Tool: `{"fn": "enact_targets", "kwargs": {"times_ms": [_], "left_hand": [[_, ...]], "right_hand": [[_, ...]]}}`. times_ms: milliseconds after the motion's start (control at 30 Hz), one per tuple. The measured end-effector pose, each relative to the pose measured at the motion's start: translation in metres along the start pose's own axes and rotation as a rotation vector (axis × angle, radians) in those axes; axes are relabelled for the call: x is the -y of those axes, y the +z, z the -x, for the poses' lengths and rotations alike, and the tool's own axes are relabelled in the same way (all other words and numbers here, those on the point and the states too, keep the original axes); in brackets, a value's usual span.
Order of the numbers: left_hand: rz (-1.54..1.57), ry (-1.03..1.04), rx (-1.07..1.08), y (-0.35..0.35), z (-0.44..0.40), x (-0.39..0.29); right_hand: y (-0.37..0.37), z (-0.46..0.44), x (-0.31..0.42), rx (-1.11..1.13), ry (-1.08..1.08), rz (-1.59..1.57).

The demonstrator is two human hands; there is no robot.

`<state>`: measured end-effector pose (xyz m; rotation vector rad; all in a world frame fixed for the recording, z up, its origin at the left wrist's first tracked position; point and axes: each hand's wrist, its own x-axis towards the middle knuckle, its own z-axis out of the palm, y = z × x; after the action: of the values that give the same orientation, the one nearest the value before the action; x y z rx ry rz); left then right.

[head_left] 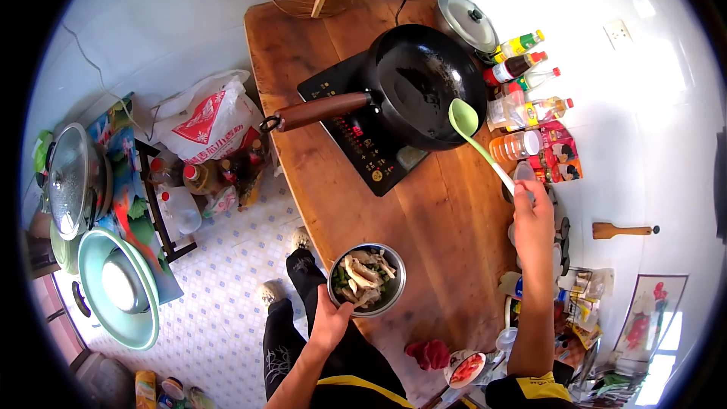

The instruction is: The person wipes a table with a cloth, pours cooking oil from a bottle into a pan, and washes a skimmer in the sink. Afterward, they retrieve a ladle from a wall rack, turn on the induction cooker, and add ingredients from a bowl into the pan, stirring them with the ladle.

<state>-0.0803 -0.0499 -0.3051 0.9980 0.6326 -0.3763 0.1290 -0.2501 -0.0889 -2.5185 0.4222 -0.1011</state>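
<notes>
A metal bowl (399,293) of pale meat pieces and chopped greens is gripped at its rim by my left hand (332,323), over the table's near left edge. My right hand (533,210) is closed around the white handle of a green ladle (464,117). The ladle's head hangs at the right rim of a black wok (416,83). Oil or water shines on the wok's inner surface. The wok sits on a black induction cooker (379,169) with lit red digits, and its wooden handle (322,111) points left.
Several sauce bottles (519,68) and a lidded pot (466,19) line the right wall side of the wooden table (439,235). A bowl of red pieces (464,369) and a red cloth (428,354) are near me. Basins (151,318) stand at left.
</notes>
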Motion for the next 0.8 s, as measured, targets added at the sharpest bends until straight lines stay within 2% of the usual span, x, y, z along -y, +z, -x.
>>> {"fn": "enact_targets", "kwargs": {"times_ms": [233, 333, 600, 800], "left_hand": [[0.261, 0.102, 0.092, -0.015, 0.034, -0.023], [0.282, 0.007, 0.130, -0.021, 0.045, -0.038], [0.434, -0.019, 0.203, -0.032, 0.063, -0.045], [0.498, -0.036, 0.261, -0.030, 0.066, -0.039]], "right_hand": [[-0.006, 0.036, -0.009, -0.090, -0.029, -0.077], [-0.007, 0.041, -0.009, -0.138, -0.009, -0.099], [-0.003, 0.051, -0.023, -0.055, 0.124, -0.437], [-0.006, 0.067, -0.020, -0.079, 0.162, -0.481]]}}
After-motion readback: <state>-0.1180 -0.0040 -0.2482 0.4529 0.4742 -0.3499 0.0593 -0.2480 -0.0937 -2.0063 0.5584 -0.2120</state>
